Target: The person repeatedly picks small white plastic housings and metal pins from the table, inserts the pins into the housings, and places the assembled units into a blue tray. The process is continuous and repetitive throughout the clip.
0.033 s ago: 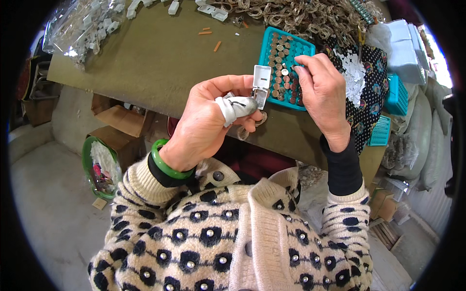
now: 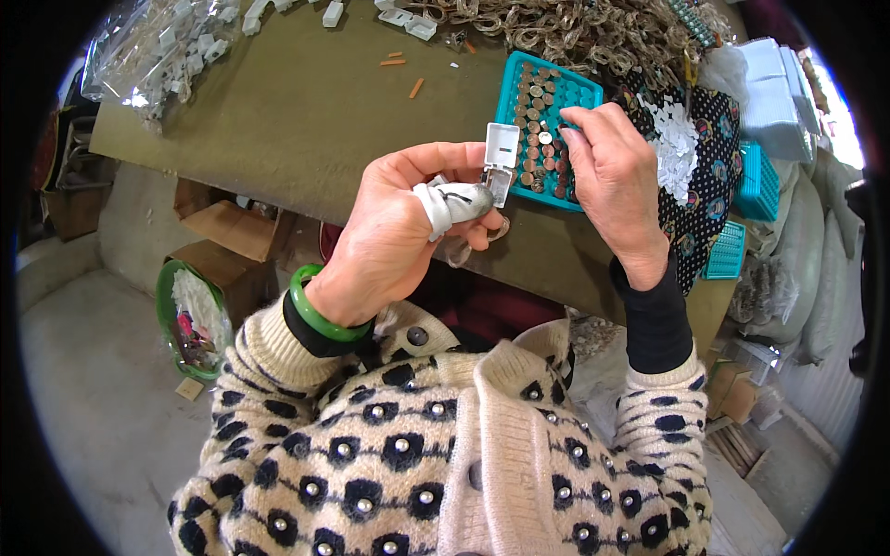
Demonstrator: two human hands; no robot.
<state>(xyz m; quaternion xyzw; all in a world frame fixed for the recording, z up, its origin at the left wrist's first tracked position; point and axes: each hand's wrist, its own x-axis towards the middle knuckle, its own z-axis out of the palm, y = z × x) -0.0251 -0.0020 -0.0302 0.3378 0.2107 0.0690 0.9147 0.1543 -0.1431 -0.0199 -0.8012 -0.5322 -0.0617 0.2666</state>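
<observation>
My left hand (image 2: 389, 208) is closed on a small white plastic case (image 2: 502, 146) whose lid is flipped up. A finger of that hand wears a white cover (image 2: 450, 206) with a dark, smudged tip. Below these fingers hangs a loop of clear cord (image 2: 454, 252). My right hand (image 2: 612, 176) hovers over the right part of a teal tray (image 2: 505, 93), thumb and forefinger pinched together; what they hold, if anything, is too small to make out. Rows of small round metallic pieces (image 2: 535, 102) sit in the tray's hollows, mostly on its left and lower side.
Bundles of clear cord (image 2: 593, 37) lie behind the tray. White flat pieces (image 2: 675, 148) rest on dotted dark cloth (image 2: 709, 176) at right, beside more teal trays (image 2: 758, 181). A plastic bag of white cases (image 2: 167, 56) and orange strips (image 2: 416, 88) are on the table (image 2: 306, 111).
The loop of clear cord below my left hand has swung slightly to the left. Both hands stay almost where they were.
</observation>
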